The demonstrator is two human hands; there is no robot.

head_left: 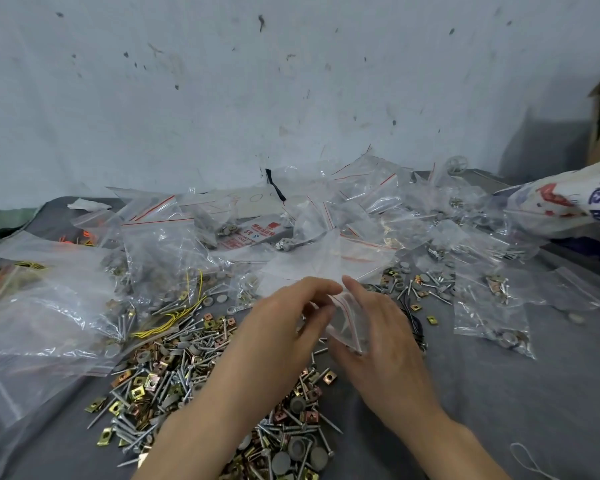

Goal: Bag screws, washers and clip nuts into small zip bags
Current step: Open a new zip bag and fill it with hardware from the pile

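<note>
Both hands are together at centre frame, above the loose pile. Left hand (284,327) and right hand (381,337) each pinch the small zip bag (347,318) by its red-striped top, and the bag hangs between them. It looks empty, but the plastic is too clear to be sure. The pile of screws, washers and clip nuts (174,368) lies on the grey tabletop (499,393) under the left forearm. Filled bags (361,209) are heaped behind. Yellow wire (174,317) lies at the pile's left, with a large clear bag (39,317) beside it. A printed sack (565,199) sits far right.
</note>
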